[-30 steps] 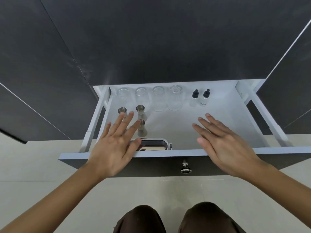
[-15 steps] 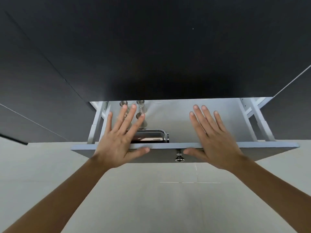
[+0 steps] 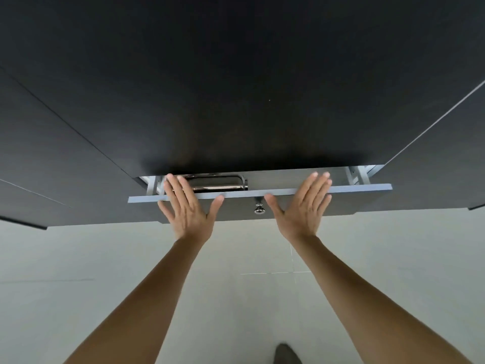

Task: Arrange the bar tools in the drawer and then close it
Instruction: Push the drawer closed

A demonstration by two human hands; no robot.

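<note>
Both my hands are flat, fingers spread, on the dark grey drawer front [image 3: 354, 199], left hand [image 3: 187, 206], right hand [image 3: 301, 206], small metal knob [image 3: 259, 208] between them, shiny steel tray [image 3: 217, 183] just past my left fingertips.

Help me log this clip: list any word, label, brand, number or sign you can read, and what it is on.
None. The drawer front, its knob, the metal tool inside, the dark cabinet and the floor show no print. Left hand and right hand carry nothing written.
</note>
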